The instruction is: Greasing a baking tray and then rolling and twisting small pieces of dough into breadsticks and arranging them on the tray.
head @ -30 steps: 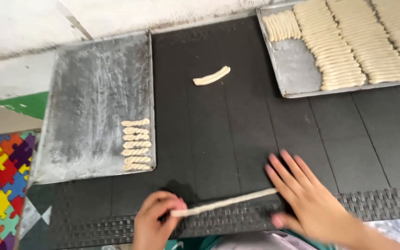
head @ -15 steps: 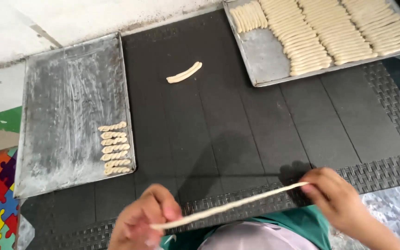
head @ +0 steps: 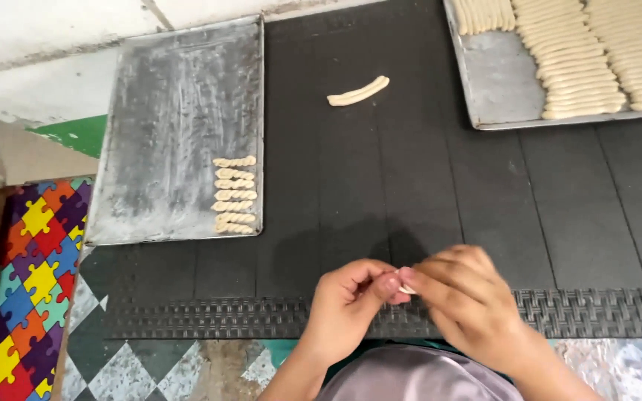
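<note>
Head view, nearest first: the left hand (head: 351,297) and right hand (head: 462,293) meet fingertip to fingertip above the woven front edge of the black mat (head: 410,186), both sets of fingers pinched closed on a small pale piece of dough (head: 406,288), of which only a sliver shows between them. Left of the mat lies a bright puzzle-pattern floor mat (head: 27,282). Farther out on the left sits a floured baking tray (head: 176,126) carrying a short stack of twisted dough sticks (head: 235,194) at its near right corner. A single curved dough strip (head: 358,90) rests on the mat beyond. At far right, another tray (head: 495,78) holds rows of dough sticks (head: 596,52).
</note>
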